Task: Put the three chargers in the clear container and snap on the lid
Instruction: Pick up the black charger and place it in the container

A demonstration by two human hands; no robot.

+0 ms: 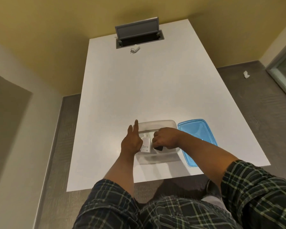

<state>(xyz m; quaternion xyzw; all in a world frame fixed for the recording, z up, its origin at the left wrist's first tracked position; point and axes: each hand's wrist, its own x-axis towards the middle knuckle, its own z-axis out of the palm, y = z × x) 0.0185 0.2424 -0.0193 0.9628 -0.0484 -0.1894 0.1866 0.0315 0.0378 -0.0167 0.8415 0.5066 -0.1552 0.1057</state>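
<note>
A small dark charger was pinched in the curled fingers of the right hand, which was lowered inside the clear container. Only the dark underside of that charger was visible below the knuckles, so its shape could not be made out. Beside it, a white charger with a printed label and its metal prongs pointing away from the person was seen inside the container. The left hand was laid against the container's left wall with two fingers stretched straight and nothing gripped; the white charger was just beside its palm.

The container was a shallow, see-through rectangular tub, placed near the front edge of a white table. A blue lid was lying flat just to its right, touching or nearly touching it. A third charger, white with prongs, was left well apart at the far end, near an open grey cable hatch.

The chargers were judged light, rigid and smooth, best taken by the flat sides of the body, not the prongs. The lid was judged thin and flexible, best pressed down around its rim.
</note>
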